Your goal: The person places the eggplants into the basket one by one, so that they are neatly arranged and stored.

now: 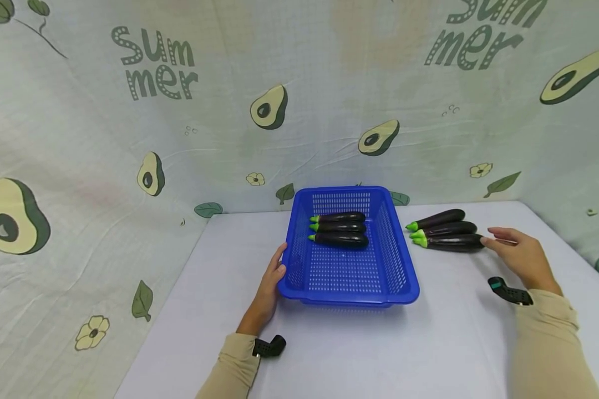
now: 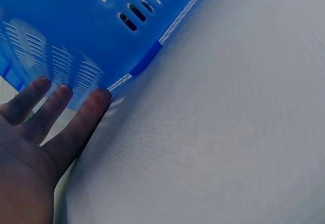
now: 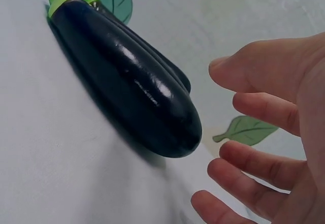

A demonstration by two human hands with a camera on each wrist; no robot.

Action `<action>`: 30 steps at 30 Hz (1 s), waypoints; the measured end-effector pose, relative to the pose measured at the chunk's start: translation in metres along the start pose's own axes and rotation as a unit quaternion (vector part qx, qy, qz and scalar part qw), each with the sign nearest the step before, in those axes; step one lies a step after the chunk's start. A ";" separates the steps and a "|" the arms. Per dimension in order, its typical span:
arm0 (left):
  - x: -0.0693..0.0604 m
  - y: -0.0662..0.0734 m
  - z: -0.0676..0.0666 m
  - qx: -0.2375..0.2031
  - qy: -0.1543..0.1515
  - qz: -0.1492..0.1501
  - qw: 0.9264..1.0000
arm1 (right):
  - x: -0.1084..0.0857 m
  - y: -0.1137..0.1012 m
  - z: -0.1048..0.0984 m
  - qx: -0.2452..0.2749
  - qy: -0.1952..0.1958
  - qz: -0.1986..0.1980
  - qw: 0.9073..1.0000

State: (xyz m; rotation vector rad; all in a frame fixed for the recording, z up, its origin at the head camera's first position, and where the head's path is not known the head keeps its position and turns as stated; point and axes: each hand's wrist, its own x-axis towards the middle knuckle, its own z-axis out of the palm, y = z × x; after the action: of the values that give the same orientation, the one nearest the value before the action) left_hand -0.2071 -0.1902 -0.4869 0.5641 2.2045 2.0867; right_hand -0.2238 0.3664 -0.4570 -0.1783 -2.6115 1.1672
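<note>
A blue plastic basket [image 1: 349,277] with slotted walls stands on the white table, with three dark eggplants [image 1: 340,239] lying side by side at its far end. My left hand [image 1: 268,285] touches the basket's left side near the rim. The left wrist view shows its fingers [image 2: 84,120] extended against the blue wall [image 2: 76,36]. To the right of the basket lie three more eggplants [image 1: 454,243] with green stems. Close to the round end of the nearest one [image 3: 132,87] is my right hand [image 1: 524,257], its fingers spread and holding nothing in the right wrist view.
A pale cloth backdrop [image 1: 319,66] printed with avocados, leaves and lettering hangs behind the table [image 1: 219,266]. Each wrist carries a black strapped device, one on the left [image 1: 270,346] and one on the right [image 1: 510,292].
</note>
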 end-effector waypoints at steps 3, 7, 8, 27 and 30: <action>0.000 0.000 0.000 0.002 0.000 -0.001 1.000 | 0.000 0.003 0.000 -0.004 -0.014 0.006 1.000; -0.001 0.001 0.000 -0.004 0.000 0.001 1.000 | 0.000 0.004 0.000 -0.015 -0.037 0.011 0.999; 0.000 0.001 0.000 -0.006 0.000 0.002 1.000 | 0.001 0.005 0.000 -0.016 -0.043 0.012 0.999; 0.002 0.003 0.001 -0.005 0.006 0.007 1.000 | 0.006 0.003 0.010 0.006 -0.094 -0.009 0.996; 0.001 0.000 0.000 -0.008 0.005 0.003 1.000 | 0.005 0.005 0.015 0.001 -0.099 -0.010 0.995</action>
State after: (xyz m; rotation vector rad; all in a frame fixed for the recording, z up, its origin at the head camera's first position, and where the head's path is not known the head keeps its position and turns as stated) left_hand -0.2083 -0.1898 -0.4862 0.5620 2.1920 2.1119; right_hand -0.2332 0.3602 -0.4696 -0.0375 -2.7749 1.2388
